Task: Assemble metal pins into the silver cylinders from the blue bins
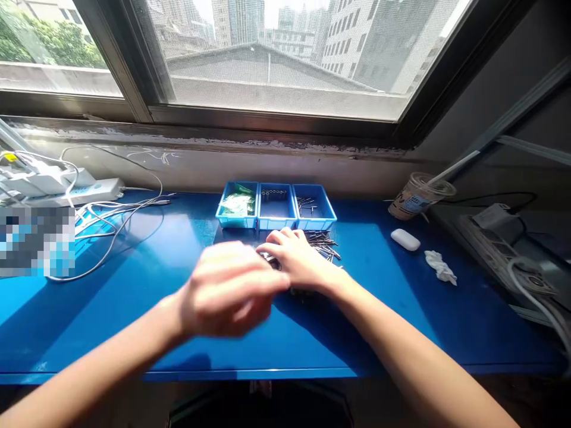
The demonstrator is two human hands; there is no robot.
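Note:
My left hand [232, 291], blurred by motion, is raised above the table nearest the camera, its fingers curled in. Anything within that grip is hidden. My right hand [301, 258] reaches down over a pile of thin, dark metal screw-like pieces [328, 246], with its fingers apart. Small shiny metal parts [270, 258] show by its fingertips. Just beyond stand three blue bins side by side. Green-tinted plastic packets fill the left bin [236, 224]. A row of small ring-shaped parts lies at the back of the middle bin [276, 223]. Several thin metal pieces lie in the right bin [316, 224].
Tangled white cables [113, 223] and a power strip [96, 191] occupy the table's left side. On the right are a plastic cup [413, 199] with a straw, a white oval case [405, 239] and a crumpled tissue [441, 267]. A window runs behind the blue table [173, 249].

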